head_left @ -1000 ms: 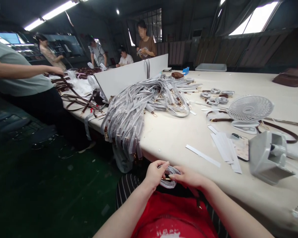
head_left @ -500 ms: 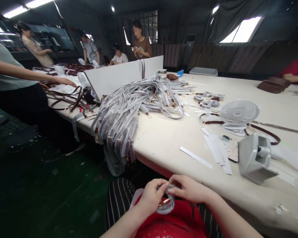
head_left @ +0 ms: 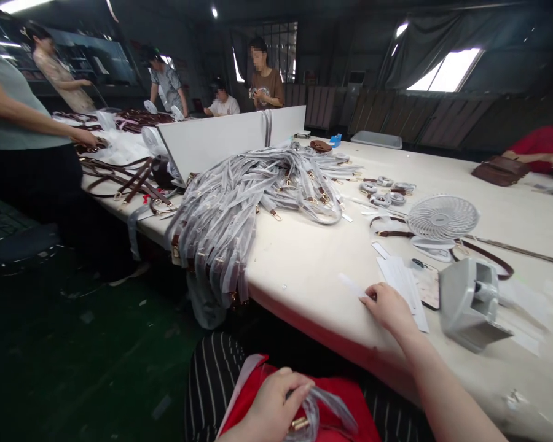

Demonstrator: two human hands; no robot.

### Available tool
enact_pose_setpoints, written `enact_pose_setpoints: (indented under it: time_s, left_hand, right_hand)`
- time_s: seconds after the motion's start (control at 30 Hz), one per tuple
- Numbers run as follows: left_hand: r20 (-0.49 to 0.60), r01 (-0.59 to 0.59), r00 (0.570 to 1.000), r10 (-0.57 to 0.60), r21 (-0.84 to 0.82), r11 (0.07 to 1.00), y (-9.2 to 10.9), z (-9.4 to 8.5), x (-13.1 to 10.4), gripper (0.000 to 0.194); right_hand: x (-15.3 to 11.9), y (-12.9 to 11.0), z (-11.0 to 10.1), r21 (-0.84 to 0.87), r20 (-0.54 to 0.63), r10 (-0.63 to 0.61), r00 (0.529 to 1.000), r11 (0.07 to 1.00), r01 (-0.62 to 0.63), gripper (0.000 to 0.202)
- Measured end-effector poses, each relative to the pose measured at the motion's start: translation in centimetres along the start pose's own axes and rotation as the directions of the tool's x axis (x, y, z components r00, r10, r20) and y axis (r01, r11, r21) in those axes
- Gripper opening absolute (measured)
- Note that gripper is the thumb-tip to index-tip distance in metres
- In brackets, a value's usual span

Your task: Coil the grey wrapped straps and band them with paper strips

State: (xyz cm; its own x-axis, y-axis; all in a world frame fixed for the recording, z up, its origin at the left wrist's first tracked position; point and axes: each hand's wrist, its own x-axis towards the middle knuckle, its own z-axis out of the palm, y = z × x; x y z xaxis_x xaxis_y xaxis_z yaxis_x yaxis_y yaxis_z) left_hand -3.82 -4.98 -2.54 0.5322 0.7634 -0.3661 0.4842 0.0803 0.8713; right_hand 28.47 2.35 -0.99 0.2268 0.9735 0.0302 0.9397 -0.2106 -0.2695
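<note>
In my left hand (head_left: 276, 399) is a coiled bag strap (head_left: 311, 414) in clear plastic, held low over my lap. Gold-coloured metal shows at the coil beside my fingers, and a loose length of wrapped strap sticks out to the right. My right hand (head_left: 387, 305) reaches over the near table edge, its fingers closed on the right end of a white strip (head_left: 350, 284). The strip's other end points left and looks blurred. More white strips (head_left: 399, 279) lie just beyond that hand, beside a phone (head_left: 426, 283).
A big heap of plastic-wrapped straps (head_left: 239, 196) hangs over the table edge at left, before a white divider board (head_left: 225, 138). Several coiled straps (head_left: 380, 199) lie farther back. A fan (head_left: 442, 218) with a grey base (head_left: 470, 307) stands right. Co-workers are around the tables.
My right hand has left the coiled strap and moved forward and right to the strip on the table. My left hand keeps the coil, slightly lower, with a loose length now sticking out.
</note>
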Motion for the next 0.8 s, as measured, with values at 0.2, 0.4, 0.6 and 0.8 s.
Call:
enact_pose_setpoints:
  time_s: [0.2,0.4,0.6,0.8]
  left_hand:
    - [0.023,-0.015,1.000,0.015,0.007,1.000,-0.9,-0.3,0.2,0.041]
    - [0.074,0.153,0.988,-0.139,-0.253,0.955,-1.6,-0.1,0.6,0.071]
    - [0.249,0.291,0.949,-0.194,-0.449,0.845,-2.3,0.0,1.5,0.083]
    - [0.209,0.152,0.975,-0.074,-0.390,0.908,-1.9,0.6,1.1,0.080]
  right_hand:
    - [-1.9,-1.6,-0.8,0.022,-0.023,-0.045,0.999,0.999,0.046,0.018]
    - [-7.3,-6.3,-3.9,0.292,0.223,-0.417,0.881,0.891,0.347,0.028]
    - [-10.4,-10.9,-5.5,0.179,0.492,-0.579,0.650,0.798,0.575,0.025]
    - [-13.1,-10.5,-1.7,0.147,0.539,-0.570,0.620,0.789,0.597,0.027]
